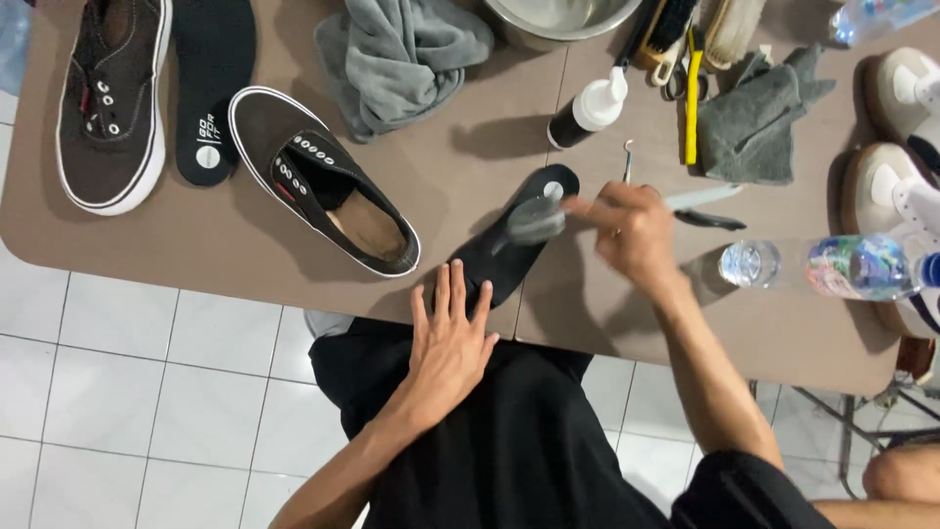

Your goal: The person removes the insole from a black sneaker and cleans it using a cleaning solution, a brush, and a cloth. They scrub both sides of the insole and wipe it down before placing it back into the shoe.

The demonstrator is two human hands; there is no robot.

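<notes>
Head view, looking down on a brown surface over white floor tiles.

Left hand flat, fingers spread apart, palm down at the near edge, fingertips pressing the near end of a black insole; nothing clamped in that grip. Insole lying slanted across the seam between two surface panels, far end pointing up and right.

Right hand over the insole's far end, fingers closed together on a small grey brush, blurred by motion; brush head touching the insole near its round pale mark.

Left of the insole: a dark shoe with white eyelets and white sole edge, opening up, just beside the insole's near end. Farther left, a second insole lying lengthwise, and beyond it another dark shoe at the corner.

At the far edge: a crumpled grey towel, a metal bowl, a black bottle with a white cap, lying tilted. To the right, brushes and a yellow tool, a grey cloth, a thin metal pick.

Near the right hand: a clear water bottle on its side. At the right edge, white shoes, partly cut off.
</notes>
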